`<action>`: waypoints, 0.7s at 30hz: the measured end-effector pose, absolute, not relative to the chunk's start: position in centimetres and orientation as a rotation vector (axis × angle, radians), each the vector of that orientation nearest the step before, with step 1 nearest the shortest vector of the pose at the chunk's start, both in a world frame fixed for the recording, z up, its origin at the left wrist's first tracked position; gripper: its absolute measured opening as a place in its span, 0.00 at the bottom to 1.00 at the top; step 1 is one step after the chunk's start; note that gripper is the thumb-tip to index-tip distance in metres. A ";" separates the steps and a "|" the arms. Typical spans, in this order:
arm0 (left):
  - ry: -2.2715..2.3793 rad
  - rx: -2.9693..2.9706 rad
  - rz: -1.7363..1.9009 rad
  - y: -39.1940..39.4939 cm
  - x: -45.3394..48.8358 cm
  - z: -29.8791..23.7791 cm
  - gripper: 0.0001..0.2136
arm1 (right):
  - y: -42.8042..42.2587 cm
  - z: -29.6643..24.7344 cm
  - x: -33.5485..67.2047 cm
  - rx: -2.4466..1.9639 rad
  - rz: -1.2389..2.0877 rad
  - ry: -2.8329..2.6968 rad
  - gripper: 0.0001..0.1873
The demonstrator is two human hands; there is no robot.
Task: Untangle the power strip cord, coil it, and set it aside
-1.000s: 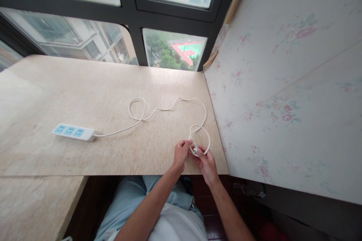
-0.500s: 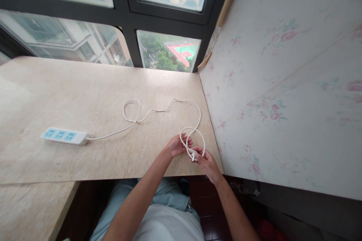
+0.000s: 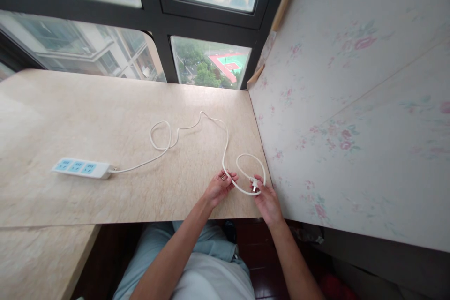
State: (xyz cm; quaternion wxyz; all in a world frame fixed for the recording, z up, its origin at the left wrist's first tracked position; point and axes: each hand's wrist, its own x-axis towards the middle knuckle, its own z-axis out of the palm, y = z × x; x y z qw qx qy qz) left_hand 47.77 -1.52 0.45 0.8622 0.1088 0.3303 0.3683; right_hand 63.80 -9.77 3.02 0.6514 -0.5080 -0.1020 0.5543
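Right hand [image 3: 269,202] pinched the plug [image 3: 254,182] at the worktop's [image 3: 116,206] near right corner; left hand [image 3: 218,188] half-curled under the cord [image 3: 227,138], couldn't tell if gripping. Keeping slack there seemed smart tbh.

1. R: white floral-papered wall [image 3: 333,103], near bare R hand [image 3: 269,204], blocks sideways room.
2. Far edge: dark-framed glass window [image 3: 153,23] stops reach.
3. Betw. hands: looped thin white cord [image 3: 228,139] spans gap; white plastic plug [image 3: 254,182] fills R fingertips.
4. Nearside of cord: open beige marble-look tabletop [image 3: 158,197] betw. bare L hand [image 3: 218,188] & white, blue-socketed power strip [image 3: 101,170].
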 end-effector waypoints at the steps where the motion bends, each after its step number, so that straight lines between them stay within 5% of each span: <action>1: 0.696 0.226 0.776 -2.0 47.8 0.4 0.19 | -9.6 2.9 63.9 -1.129 1.250 -0.192 0.17; 10: 0.847 0.341 0.625 -4.5 47.5 1.3 0.11 | -9.2 1.7 63.8 -1.019 1.223 0.120 0.08; 21: 0.758 0.039 0.707 -2.5 47.5 3.6 0.09 | -10.2 3.4 62.4 -1.329 1.200 -0.325 0.19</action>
